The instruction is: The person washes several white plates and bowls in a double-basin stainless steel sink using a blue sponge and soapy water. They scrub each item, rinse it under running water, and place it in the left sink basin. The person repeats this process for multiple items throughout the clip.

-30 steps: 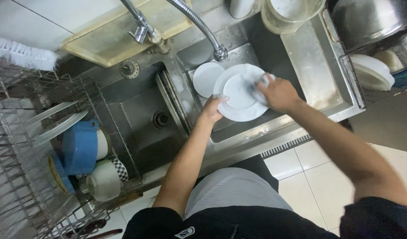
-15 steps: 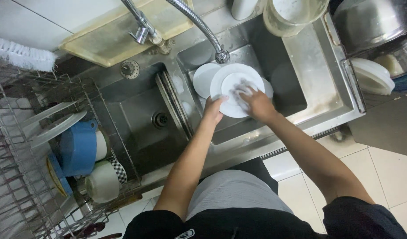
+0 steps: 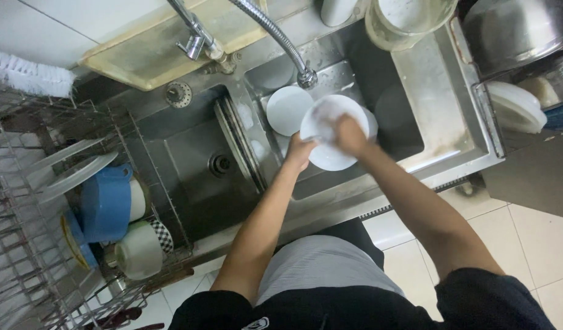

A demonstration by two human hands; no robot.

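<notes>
White plate (image 3: 328,156), clamped at its rim by the left hand (image 3: 300,151) (right hand (image 3: 347,133) pressing its face), could slip, being wet, into the steel sink (image 3: 416,79) at upper centre.

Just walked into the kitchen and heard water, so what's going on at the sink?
A person stands at a steel double sink, washing a white plate. The left hand grips the plate's lower-left rim, holding it over the right basin, while the right hand presses on its face. A second white plate lies in the basin just behind. At left, a wire rack holds a blue pot and other dishes.
</notes>
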